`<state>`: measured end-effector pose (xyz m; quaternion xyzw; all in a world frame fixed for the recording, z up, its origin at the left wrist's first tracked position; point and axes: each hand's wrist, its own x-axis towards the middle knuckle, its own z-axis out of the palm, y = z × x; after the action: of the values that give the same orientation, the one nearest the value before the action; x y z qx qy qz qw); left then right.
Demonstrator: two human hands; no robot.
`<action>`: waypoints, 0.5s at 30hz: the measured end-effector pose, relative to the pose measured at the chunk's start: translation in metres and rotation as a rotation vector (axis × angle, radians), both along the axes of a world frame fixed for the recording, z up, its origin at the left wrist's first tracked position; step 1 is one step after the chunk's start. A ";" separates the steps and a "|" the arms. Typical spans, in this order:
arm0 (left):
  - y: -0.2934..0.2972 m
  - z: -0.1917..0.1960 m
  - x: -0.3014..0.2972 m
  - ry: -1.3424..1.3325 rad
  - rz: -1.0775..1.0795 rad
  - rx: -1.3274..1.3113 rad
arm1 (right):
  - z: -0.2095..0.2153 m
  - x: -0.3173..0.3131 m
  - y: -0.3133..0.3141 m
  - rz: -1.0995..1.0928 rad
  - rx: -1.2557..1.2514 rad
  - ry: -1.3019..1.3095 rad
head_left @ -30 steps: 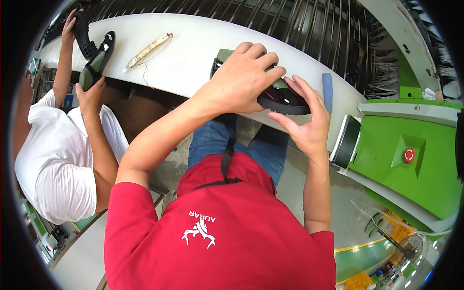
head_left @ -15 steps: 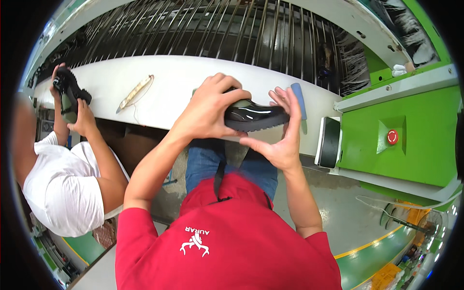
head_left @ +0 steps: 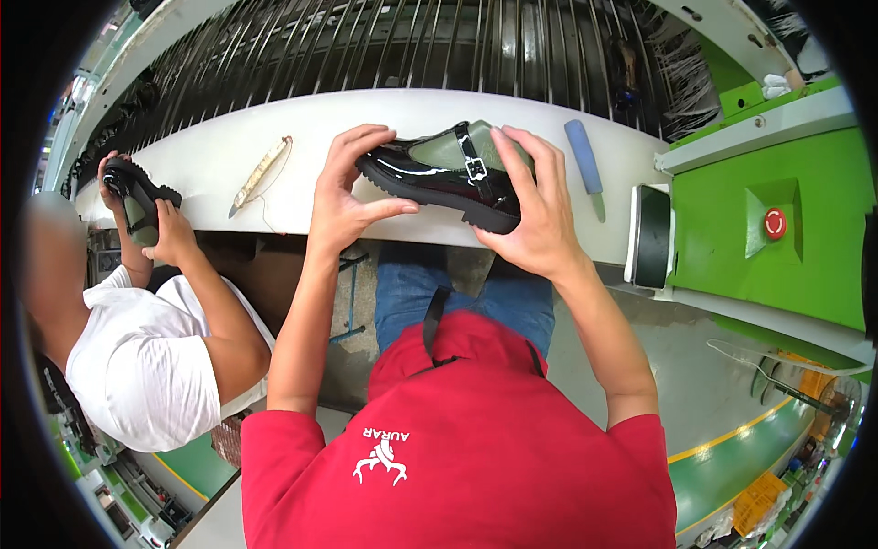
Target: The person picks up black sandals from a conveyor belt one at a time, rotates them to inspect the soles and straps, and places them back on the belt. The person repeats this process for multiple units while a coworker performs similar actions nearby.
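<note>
Between my two hands a glossy black buckled shoe is held on its side above the white worktop, its toe to the left and its chunky sole facing me. A grey-green form fills the shoe's opening, and a strap with a metal buckle crosses it. My left hand grips the toe end, thumb under the sole edge and fingers over the top. Around the heel end, my right hand is closed, thumb below and fingers on the grey-green form. A blue-handled knife lies to the right of my right hand.
On the white worktop rests a tape-wrapped tool with a thread. At the left a co-worker holds a similar shoe. Metal rods run behind the worktop. A phone-like device adjoins the green machine with its red button.
The shoe has been turned round, so its toe now points left and the buckle shows. My left hand has shifted from the ankle part to the toe; my right now grips the heel.
</note>
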<state>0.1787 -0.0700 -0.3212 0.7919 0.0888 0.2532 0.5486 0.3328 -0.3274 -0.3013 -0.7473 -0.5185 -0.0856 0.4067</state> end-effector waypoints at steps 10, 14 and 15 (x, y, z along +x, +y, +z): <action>0.003 0.002 0.023 0.085 -0.039 0.255 | -0.009 0.013 -0.001 -0.017 -0.034 0.069; -0.001 0.004 0.026 0.074 -0.027 0.241 | -0.016 0.017 -0.002 -0.003 0.012 0.096; -0.001 0.003 0.027 0.062 -0.018 0.237 | -0.018 0.017 -0.002 0.003 0.034 0.106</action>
<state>0.2053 -0.0710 -0.3179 0.8595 0.0681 0.2323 0.4502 0.3503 -0.3292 -0.3194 -0.7430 -0.4958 -0.0545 0.4463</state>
